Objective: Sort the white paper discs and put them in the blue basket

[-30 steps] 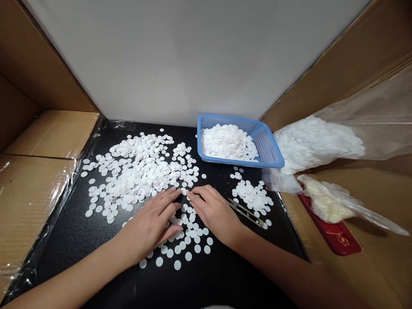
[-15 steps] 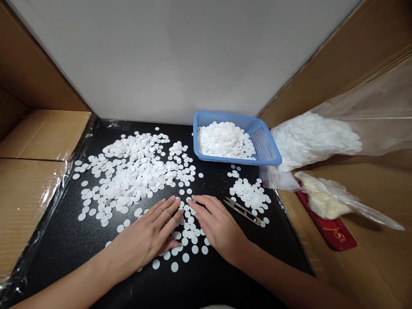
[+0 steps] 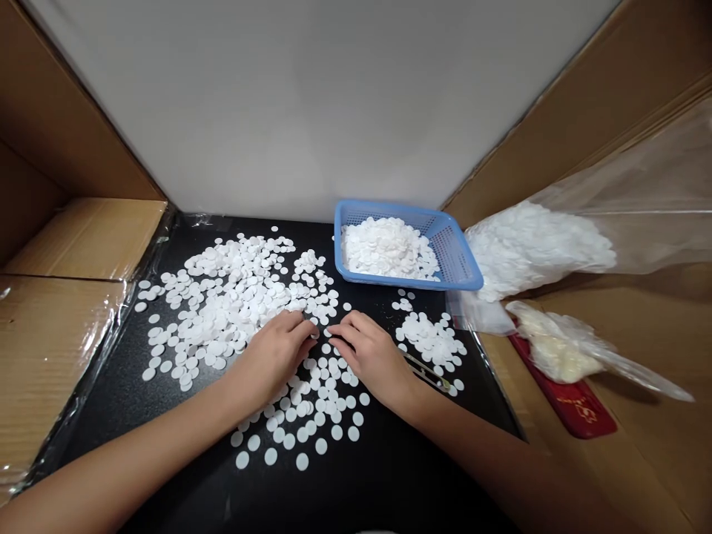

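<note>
White round discs cover much of the black tabletop, with a large heap [image 3: 222, 311] on the left and a looser patch [image 3: 328, 393] between and below my hands. My left hand [image 3: 275, 352] is at the heap's right edge, fingers curled and pinched on a white disc, mostly hidden by the fingertips. Opposite it, my right hand [image 3: 375, 360] has thumb and index finger drawn together at the edge of another white disc [image 3: 327, 334]. Its other fingers are bent. Thread snips [image 3: 428, 371] lie beside the right wrist, partly covered by it.
A blue mesh basket [image 3: 411, 282] at the back holds a mound of discs. A smaller pile [image 3: 431, 337] lies in front of it. To the right are a clear bag of white pieces [image 3: 539, 241], a small plastic bag [image 3: 556, 345] and a red case [image 3: 587, 415]. Cardboard [image 3: 61, 348] borders the left.
Both hands have shifted forward, away from me. My left hand's fingers, flat before, are now curled; the right fingers have bent inward. More discs show in the near patch.
</note>
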{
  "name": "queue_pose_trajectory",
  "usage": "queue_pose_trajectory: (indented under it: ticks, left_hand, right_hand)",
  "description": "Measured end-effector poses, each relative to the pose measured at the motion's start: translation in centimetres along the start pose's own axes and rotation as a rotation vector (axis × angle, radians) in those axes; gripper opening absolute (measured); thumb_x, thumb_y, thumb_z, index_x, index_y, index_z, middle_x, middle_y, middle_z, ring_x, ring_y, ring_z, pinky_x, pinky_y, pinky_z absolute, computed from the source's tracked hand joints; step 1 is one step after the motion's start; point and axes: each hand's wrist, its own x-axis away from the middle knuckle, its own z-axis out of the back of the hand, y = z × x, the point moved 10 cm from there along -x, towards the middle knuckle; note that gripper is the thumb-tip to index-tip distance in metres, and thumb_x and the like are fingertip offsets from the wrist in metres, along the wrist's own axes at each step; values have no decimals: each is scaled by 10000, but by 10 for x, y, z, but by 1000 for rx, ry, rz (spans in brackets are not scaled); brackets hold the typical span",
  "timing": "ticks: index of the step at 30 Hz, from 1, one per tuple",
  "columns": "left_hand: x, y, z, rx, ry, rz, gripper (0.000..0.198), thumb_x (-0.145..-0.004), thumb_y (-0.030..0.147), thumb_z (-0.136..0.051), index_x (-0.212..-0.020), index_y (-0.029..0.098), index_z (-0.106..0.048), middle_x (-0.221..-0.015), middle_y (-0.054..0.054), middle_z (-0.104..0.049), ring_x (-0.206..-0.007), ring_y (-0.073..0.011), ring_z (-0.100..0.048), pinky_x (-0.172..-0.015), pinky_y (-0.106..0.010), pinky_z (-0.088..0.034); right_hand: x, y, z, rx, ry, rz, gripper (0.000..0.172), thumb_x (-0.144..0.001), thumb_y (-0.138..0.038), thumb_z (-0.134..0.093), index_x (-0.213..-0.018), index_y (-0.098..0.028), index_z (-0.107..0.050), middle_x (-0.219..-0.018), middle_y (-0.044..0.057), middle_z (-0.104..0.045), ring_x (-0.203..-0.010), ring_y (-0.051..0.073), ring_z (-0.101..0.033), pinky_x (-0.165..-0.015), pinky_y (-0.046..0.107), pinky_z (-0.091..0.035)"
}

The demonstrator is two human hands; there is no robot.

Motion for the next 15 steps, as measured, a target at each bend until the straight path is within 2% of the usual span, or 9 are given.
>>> queue_pose_trajectory:
  ticks: [4, 8, 12, 15]
  left_hand:
    - [-15, -7, -6, 17, 12, 48, 124, -917, 80, -501, -877, 173, -573, -840, -30, -597, -764, -205, -583, -656, -326, -474]
    - [-15, -9, -5, 31, -4, 67, 139, -876, 52, -522, -827, 182, -540, -822, -18, -587, -734, -194, -570, -627, -305, -456]
    - [-3, -7, 0, 70, -18, 52, 153, -883, 48, -496, -816, 184, -519, -818, -13, -571, -713, -179, -554, -597, -282, -445]
    - [18, 6, 8, 64, -2, -76, 222, -921, 16, -383, -847, 183, -509, -826, -18, -559, -699, -169, -525, -590, -280, -429]
  right_hand:
    - [0, 2, -3, -86, -27, -41, 115, -951, -156, -597, -997, -193, -696, -890, 42, -614, -829, 179, -629, -751, 305, -566]
    - [-5, 12, -6, -198, -104, -151, 87, -935, -159, -628, -875, -198, -676, -856, 12, -617, -695, 133, -608, -621, 255, -517]
    - [-21, 19, -3, -132, -82, -195, 77, -926, -156, -639, -862, -197, -624, -853, 11, -609, -703, 143, -595, -607, 262, -477]
    - [-29, 21, -7, -68, -92, -198, 92, -893, -170, -685, -862, -200, -604, -883, 17, -601, -745, 158, -601, -635, 275, -475]
